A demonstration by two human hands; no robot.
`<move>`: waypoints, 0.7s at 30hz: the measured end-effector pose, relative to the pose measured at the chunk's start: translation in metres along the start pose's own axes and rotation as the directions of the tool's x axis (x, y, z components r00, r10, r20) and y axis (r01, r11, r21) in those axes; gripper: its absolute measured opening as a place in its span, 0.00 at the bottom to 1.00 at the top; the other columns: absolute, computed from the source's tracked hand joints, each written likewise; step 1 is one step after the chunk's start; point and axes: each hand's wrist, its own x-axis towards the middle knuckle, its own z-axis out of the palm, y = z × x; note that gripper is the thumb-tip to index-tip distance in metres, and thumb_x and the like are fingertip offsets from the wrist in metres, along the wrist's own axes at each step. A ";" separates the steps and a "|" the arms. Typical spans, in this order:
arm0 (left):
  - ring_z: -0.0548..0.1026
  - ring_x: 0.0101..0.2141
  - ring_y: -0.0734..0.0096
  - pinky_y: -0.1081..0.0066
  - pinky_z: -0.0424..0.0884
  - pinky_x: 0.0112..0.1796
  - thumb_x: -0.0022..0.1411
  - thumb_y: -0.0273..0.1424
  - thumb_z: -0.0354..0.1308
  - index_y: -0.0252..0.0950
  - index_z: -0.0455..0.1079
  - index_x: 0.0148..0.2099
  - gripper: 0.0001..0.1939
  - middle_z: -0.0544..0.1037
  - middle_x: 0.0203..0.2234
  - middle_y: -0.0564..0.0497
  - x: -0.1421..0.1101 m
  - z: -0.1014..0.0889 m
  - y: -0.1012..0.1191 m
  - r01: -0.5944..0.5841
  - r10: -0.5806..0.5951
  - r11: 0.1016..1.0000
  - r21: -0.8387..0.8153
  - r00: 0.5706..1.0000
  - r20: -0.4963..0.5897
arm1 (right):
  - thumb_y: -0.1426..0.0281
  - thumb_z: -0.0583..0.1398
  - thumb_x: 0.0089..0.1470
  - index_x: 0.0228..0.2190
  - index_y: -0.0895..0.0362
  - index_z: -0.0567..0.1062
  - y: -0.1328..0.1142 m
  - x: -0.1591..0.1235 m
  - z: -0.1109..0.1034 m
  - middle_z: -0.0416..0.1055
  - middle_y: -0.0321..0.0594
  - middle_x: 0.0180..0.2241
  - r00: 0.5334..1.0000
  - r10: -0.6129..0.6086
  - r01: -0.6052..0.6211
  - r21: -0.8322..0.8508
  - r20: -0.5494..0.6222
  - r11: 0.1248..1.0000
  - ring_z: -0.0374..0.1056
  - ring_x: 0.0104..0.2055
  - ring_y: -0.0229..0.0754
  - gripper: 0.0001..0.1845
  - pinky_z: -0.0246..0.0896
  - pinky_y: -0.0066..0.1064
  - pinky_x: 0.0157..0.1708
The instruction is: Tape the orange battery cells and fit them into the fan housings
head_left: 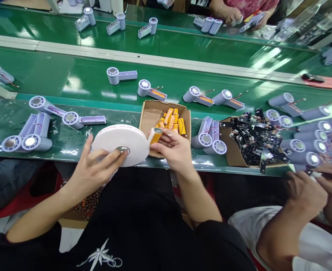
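Observation:
My left hand grips a large roll of white tape, with fingers at the hub and the thumb by its outer edge. In my right hand is an orange-wrapped battery, pinched between thumb and fingers. A whitish patch covers the battery's upper end, close to the roll's right edge. Right behind that hand stands an open cardboard box of orange batteries, several with thin wires. Lavender fan housings with open channel-shaped handles lie left of the roll.
A green conveyor belt carries more lavender housings, some with batteries and wires in the handles. Right of me sits a box of black circuit boards. A co-worker's hands work at far right; another person's hands show across the line.

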 end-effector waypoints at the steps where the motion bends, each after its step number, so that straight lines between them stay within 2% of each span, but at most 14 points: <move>1: 0.72 0.45 0.58 0.33 0.50 0.77 0.67 0.23 0.68 0.51 0.71 0.73 0.36 0.85 0.50 0.51 0.000 0.005 0.007 0.038 -0.039 0.999 -0.007 0.998 -0.045 | 0.59 0.83 0.44 0.48 0.50 0.82 0.008 -0.005 0.010 0.88 0.39 0.47 0.986 -0.068 0.085 0.111 -0.151 0.990 0.86 0.52 0.52 0.31 0.83 0.50 0.59; 3: 0.71 0.44 0.56 0.32 0.55 0.75 0.66 0.28 0.72 0.46 0.72 0.73 0.36 0.84 0.46 0.47 -0.002 0.013 0.019 0.088 -0.092 0.995 -0.038 0.989 -0.114 | 0.58 0.81 0.48 0.50 0.47 0.78 0.020 -0.015 0.025 0.87 0.37 0.48 0.921 -0.115 0.223 0.263 -0.372 0.939 0.86 0.51 0.48 0.32 0.84 0.45 0.56; 4: 0.71 0.44 0.56 0.33 0.58 0.74 0.65 0.30 0.73 0.43 0.71 0.74 0.37 0.83 0.44 0.45 -0.004 0.015 0.024 0.092 -0.099 0.994 -0.060 0.987 -0.127 | 0.58 0.81 0.49 0.51 0.46 0.76 0.023 -0.018 0.029 0.87 0.37 0.47 0.907 -0.107 0.245 0.302 -0.408 0.921 0.86 0.50 0.48 0.32 0.85 0.45 0.55; 8: 0.71 0.42 0.57 0.38 0.65 0.70 0.66 0.30 0.73 0.42 0.62 0.79 0.44 0.84 0.41 0.46 -0.014 0.006 0.025 0.072 -0.082 0.992 -0.106 0.992 -0.098 | 0.61 0.85 0.40 0.49 0.48 0.74 0.018 -0.020 0.027 0.88 0.40 0.45 0.956 -0.067 0.162 0.322 -0.286 0.933 0.87 0.48 0.55 0.39 0.85 0.55 0.54; 11: 0.73 0.41 0.57 0.39 0.65 0.69 0.66 0.29 0.73 0.42 0.56 0.82 0.48 0.85 0.41 0.46 -0.014 0.001 0.018 0.073 -0.080 0.994 -0.084 0.994 -0.076 | 0.59 0.83 0.43 0.49 0.48 0.73 0.015 -0.012 0.028 0.88 0.42 0.47 0.960 -0.046 0.136 0.319 -0.274 0.938 0.87 0.48 0.55 0.37 0.86 0.54 0.52; 13: 0.74 0.41 0.57 0.37 0.63 0.70 0.67 0.30 0.72 0.42 0.57 0.81 0.46 0.85 0.42 0.46 -0.012 0.003 0.015 0.072 -0.077 0.995 -0.072 0.995 -0.064 | 0.57 0.82 0.46 0.47 0.49 0.73 0.012 -0.001 0.027 0.88 0.44 0.47 0.964 -0.048 0.127 0.296 -0.261 0.947 0.88 0.46 0.54 0.34 0.86 0.53 0.51; 15: 0.75 0.41 0.58 0.36 0.61 0.71 0.68 0.29 0.71 0.45 0.61 0.79 0.42 0.86 0.44 0.46 -0.014 0.009 0.014 0.059 -0.062 0.994 -0.095 0.998 -0.021 | 0.56 0.81 0.48 0.48 0.49 0.74 0.002 0.012 0.015 0.87 0.45 0.52 0.940 -0.142 0.219 0.229 -0.309 0.949 0.86 0.51 0.53 0.33 0.85 0.52 0.55; 16: 0.76 0.41 0.58 0.36 0.62 0.71 0.68 0.28 0.70 0.46 0.64 0.77 0.40 0.86 0.44 0.47 -0.018 0.012 0.012 0.042 -0.040 0.991 -0.125 0.999 0.016 | 0.54 0.80 0.51 0.49 0.49 0.74 -0.004 0.019 0.003 0.85 0.45 0.55 0.900 -0.228 0.310 0.176 -0.372 0.934 0.85 0.55 0.52 0.31 0.83 0.51 0.59; 18: 0.76 0.43 0.57 0.36 0.63 0.71 0.67 0.27 0.69 0.46 0.68 0.75 0.37 0.86 0.46 0.47 -0.030 0.017 0.003 0.016 0.008 0.981 -0.191 0.992 0.125 | 0.50 0.76 0.56 0.51 0.46 0.74 -0.017 0.030 -0.025 0.82 0.42 0.60 0.765 -0.395 0.480 0.040 -0.508 0.877 0.80 0.64 0.50 0.29 0.80 0.48 0.63; 19: 0.77 0.45 0.56 0.36 0.63 0.71 0.66 0.26 0.69 0.45 0.69 0.73 0.36 0.86 0.47 0.47 -0.038 0.019 -0.004 0.026 0.014 0.977 -0.211 0.982 0.190 | 0.49 0.75 0.57 0.52 0.45 0.73 -0.022 0.032 -0.039 0.81 0.40 0.61 0.719 -0.435 0.509 -0.016 -0.541 0.861 0.79 0.65 0.49 0.29 0.80 0.48 0.63; 20: 0.77 0.47 0.54 0.34 0.63 0.70 0.65 0.27 0.70 0.44 0.71 0.72 0.35 0.85 0.48 0.45 -0.045 0.021 -0.014 0.052 0.003 0.975 -0.216 0.969 0.247 | 0.51 0.76 0.56 0.53 0.44 0.73 -0.024 0.032 -0.051 0.82 0.40 0.60 0.724 -0.436 0.492 -0.042 -0.534 0.869 0.80 0.64 0.50 0.30 0.81 0.48 0.62; 21: 0.77 0.50 0.50 0.32 0.63 0.69 0.64 0.29 0.71 0.43 0.72 0.71 0.34 0.85 0.50 0.44 -0.051 0.022 -0.025 0.085 -0.019 0.973 -0.213 0.956 0.294 | 0.53 0.77 0.54 0.54 0.44 0.72 -0.023 0.029 -0.059 0.83 0.41 0.58 0.759 -0.413 0.453 -0.048 -0.502 0.890 0.81 0.62 0.51 0.32 0.82 0.48 0.60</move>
